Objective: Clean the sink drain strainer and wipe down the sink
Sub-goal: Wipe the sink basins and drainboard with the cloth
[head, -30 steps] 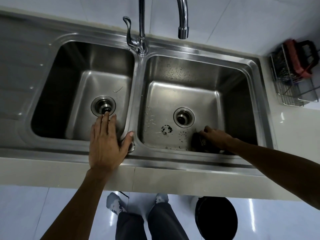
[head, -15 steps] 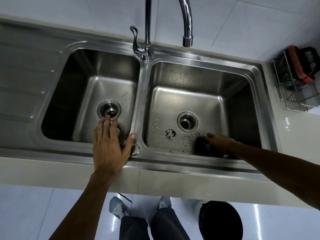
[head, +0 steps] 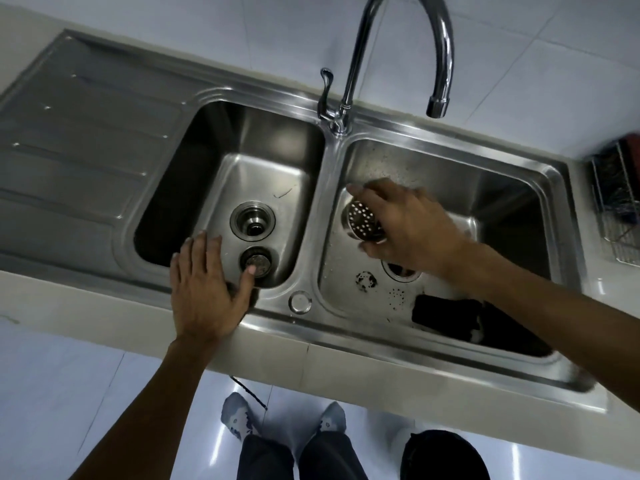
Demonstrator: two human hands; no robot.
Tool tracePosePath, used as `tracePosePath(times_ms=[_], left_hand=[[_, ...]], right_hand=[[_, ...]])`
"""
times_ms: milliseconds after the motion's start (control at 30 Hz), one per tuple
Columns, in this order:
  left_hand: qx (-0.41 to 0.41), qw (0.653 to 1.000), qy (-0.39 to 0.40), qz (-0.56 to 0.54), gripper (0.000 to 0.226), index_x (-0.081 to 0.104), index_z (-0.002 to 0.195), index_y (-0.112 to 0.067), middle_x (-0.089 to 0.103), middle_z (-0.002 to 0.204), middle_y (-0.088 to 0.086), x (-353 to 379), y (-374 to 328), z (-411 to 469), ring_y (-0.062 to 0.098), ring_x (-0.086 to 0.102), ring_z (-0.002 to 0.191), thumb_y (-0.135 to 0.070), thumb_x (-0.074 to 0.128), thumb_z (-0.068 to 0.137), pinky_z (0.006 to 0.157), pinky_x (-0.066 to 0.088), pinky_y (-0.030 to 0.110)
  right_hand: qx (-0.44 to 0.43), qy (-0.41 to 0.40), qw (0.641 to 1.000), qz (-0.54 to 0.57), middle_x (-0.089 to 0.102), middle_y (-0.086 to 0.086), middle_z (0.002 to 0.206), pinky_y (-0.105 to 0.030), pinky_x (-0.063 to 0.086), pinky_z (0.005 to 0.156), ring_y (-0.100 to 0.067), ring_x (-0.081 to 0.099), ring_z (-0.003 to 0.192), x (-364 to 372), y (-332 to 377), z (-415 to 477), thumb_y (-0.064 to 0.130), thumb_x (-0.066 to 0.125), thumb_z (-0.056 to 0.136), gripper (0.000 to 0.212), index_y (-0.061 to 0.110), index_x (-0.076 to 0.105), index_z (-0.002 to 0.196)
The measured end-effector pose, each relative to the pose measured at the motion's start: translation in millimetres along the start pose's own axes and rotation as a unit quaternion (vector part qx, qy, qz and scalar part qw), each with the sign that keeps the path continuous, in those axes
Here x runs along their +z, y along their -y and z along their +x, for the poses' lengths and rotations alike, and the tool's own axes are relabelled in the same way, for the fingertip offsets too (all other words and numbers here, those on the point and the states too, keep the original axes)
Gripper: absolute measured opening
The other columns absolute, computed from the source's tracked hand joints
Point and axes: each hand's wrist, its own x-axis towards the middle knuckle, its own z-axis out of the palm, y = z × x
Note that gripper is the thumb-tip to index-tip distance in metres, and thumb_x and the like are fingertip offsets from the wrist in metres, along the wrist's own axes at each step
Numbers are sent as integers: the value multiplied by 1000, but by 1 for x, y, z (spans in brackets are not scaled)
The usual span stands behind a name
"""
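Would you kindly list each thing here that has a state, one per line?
right hand: gripping the strainer
strainer: lifted out, tilted
right drain: open, partly hidden
left hand: open, flat on sink rim
left drain: uncovered
round stopper: lying beside left drain
faucet: off

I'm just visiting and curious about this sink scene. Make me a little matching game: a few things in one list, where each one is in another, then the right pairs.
Things:
1. perforated strainer
2. dark cloth
3. second strainer
4. faucet spout

Places:
A. on the left basin floor, under a left fingertip
B. held in the right hand
C. above the right basin
D. lying at the right basin's near edge

Pairs: 1-B, 2-D, 3-A, 4-C
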Motion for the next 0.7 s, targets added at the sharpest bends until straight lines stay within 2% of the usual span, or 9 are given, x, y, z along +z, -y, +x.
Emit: tracePosePath(times_ms=[133, 267, 400, 567, 700], left_hand=[[-37, 999, 0, 21, 89, 29, 150, -7, 28, 159, 22, -2, -3, -2, 39, 22, 148, -72, 33, 90, 121, 15, 54], [-77, 997, -1, 9, 97, 26, 153, -4, 23, 161, 21, -2, -5, -5, 38, 17, 150, -76, 29, 89, 122, 13, 54], [-79, 997, -7, 10, 98, 25, 154, -5, 24, 162, 19, 0, -2, -3, 36, 19, 151, -77, 30, 89, 122, 11, 53], [-102, 994, -13, 26, 100, 26, 154, -4, 24, 162, 18, 5, 1, -5, 34, 17, 151, -80, 28, 89, 122, 11, 56], [-138, 990, -12, 35, 105, 25, 155, -6, 24, 163, 16, 8, 1, -4, 34, 14, 152, -85, 25, 86, 122, 5, 54]], right_hand=[[-65, -11, 998, 20, 45, -12, 143, -53, 43, 107, -32, 55, 122, -16, 59, 66, 46, 77, 79, 93, 22, 27, 153], [-111, 10, 993, 32, 45, -13, 140, -45, 51, 93, -33, 56, 119, 8, 99, 129, 38, 79, 77, 89, 20, 32, 150], [-150, 54, 987, 16, 47, -13, 133, -37, 44, 75, -34, 57, 113, 50, 127, 185, 31, 77, 77, 80, 18, 38, 145], [-195, 123, 973, -3, 48, -15, 132, -38, 50, 76, -34, 59, 110, 93, 155, 223, 32, 84, 71, 84, 16, 41, 142], [-198, 147, 969, -3, 43, -16, 135, -39, 51, 78, -35, 59, 111, 122, 165, 235, 34, 82, 76, 83, 17, 39, 146]])
